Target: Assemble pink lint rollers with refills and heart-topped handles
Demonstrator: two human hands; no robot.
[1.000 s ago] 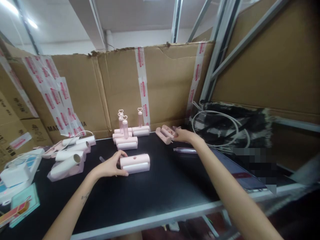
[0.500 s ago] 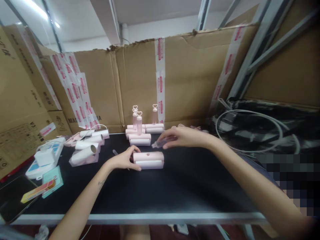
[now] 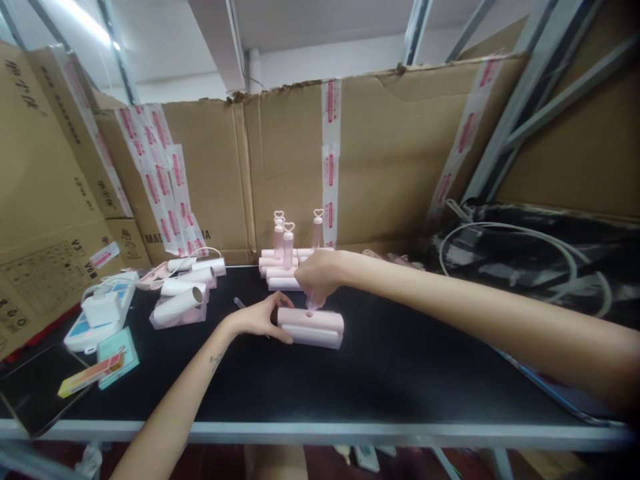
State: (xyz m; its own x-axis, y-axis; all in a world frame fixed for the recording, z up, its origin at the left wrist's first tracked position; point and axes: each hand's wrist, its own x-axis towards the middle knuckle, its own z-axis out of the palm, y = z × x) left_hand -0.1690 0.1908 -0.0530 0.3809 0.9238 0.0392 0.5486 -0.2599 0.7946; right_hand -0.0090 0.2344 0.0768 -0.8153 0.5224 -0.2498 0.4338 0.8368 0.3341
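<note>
A pale pink holder (image 3: 313, 328) with a white roll along its front lies on the black tabletop. Fingers and thumb of my left hand (image 3: 270, 319) grip its left end. Above the round hole in its top, my right hand (image 3: 323, 273) is closed around a small translucent pink tube (image 3: 311, 301), whose lower end is at the hole; whether it is inside I cannot tell. Behind stand several similar holders (image 3: 283, 283) with upright pink tubes topped by heart-shaped loops (image 3: 289, 248), partly hidden by my right hand.
White rolls in pink holders (image 3: 177, 308) lie at the left, near a power strip (image 3: 125, 293), a teal packet (image 3: 119, 357) and a dark phone-like slab (image 3: 43, 393). Cardboard (image 3: 390, 153) walls the back. White cable loops (image 3: 500, 230) are at the right.
My right hand has moved left and toward the holder, bringing the tube upright over the hole. The held holder looks slightly turned. The camera view has shifted a little.
</note>
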